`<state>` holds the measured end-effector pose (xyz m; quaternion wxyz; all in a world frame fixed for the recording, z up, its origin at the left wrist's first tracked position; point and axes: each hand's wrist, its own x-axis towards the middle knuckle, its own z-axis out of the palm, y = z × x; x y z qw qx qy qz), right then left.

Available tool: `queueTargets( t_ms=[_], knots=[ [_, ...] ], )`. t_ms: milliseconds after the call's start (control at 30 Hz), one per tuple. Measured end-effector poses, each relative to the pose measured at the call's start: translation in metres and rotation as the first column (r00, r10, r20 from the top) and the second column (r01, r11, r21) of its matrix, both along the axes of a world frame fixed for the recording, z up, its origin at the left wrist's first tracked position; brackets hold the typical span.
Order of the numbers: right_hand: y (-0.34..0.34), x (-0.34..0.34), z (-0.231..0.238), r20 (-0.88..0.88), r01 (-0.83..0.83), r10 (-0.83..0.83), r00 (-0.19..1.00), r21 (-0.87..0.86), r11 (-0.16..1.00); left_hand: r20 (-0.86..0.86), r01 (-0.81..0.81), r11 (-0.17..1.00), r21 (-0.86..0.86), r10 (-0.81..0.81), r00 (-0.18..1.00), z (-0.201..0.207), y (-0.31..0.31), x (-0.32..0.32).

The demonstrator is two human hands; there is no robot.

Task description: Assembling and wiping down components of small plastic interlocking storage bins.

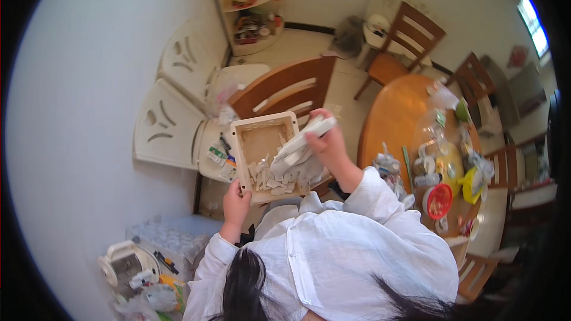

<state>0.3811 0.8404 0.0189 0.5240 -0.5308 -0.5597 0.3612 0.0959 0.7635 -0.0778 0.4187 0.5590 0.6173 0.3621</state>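
A cream plastic basket (pixel 240 153) is tilted in front of my body. Its lower part holds several small, pale, flat pieces (pixel 276 185). My left hand (pixel 236 204) is closed on the basket's lower left corner. Over the basket's right side, my right hand (pixel 328 144) grips a white, flat bundle (pixel 300 144). Whitish, partly see-through material hangs below it, over some of the pieces. The bundle's exact kind cannot be made out.
A wooden chair (pixel 285 90) stands just beyond the basket. Left of it are white plastic chairs (pixel 163 123) with small boxes on one seat. On the right, a round wooden table (pixel 380 110) carries a red bowl (pixel 439 201), bags and bottles. A cluttered clear bin (pixel 172 232) sits lower left.
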Motion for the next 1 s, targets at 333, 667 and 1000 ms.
queueTargets(
  t_ms=[333,667,1000],
  knots=[
    [-0.133,0.142,-0.003,-0.818,0.299,-0.507,0.271,-0.429,0.852,0.356,0.463,0.841,-0.281,-0.356,0.864,-0.031,0.068,0.117],
    [-0.198,0.171,-0.031,-0.606,0.684,-0.752,0.259,-0.435,0.586,0.288,0.73,0.643,-0.232,-0.671,0.683,-0.024,0.078,0.235],
    [-0.185,0.194,-0.056,-0.429,0.685,-0.784,0.448,-0.399,0.609,0.254,0.706,0.624,-0.333,-0.662,0.705,-0.023,0.062,0.241]
  ],
)
